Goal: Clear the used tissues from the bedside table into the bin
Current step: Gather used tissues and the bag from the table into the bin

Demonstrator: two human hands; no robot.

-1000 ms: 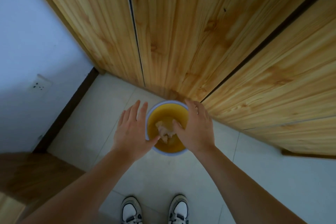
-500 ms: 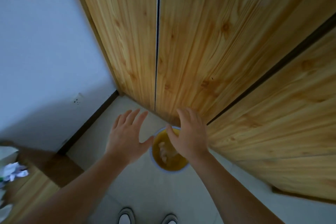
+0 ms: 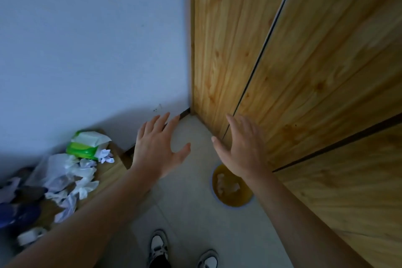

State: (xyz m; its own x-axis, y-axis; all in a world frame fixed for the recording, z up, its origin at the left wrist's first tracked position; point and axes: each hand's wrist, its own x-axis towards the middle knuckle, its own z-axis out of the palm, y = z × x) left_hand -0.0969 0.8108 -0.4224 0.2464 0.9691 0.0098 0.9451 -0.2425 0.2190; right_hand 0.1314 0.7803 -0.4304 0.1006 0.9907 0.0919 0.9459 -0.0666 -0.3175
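A small round bin (image 3: 239, 201) with a pale rim stands on the floor by the wooden wardrobe, and crumpled tissues (image 3: 226, 186) lie inside it. My right hand (image 3: 241, 148) hovers above the bin, fingers spread, holding nothing. My left hand (image 3: 157, 148) is raised to the left of it, also open and empty. At the lower left the wooden bedside table (image 3: 108, 172) carries a heap of several crumpled white tissues (image 3: 74, 178).
A green and white tissue pack (image 3: 87, 144) sits at the back of the bedside table, with dark blurred items (image 3: 19, 211) at its left. Wooden wardrobe doors (image 3: 293, 72) fill the right. A white wall (image 3: 87, 39) is behind. My shoes (image 3: 158, 246) stand on the tiled floor.
The view has swung left and up, bringing the bedside table and its tissues into sight. Both hands have lifted away from the bin's rim and stay open.
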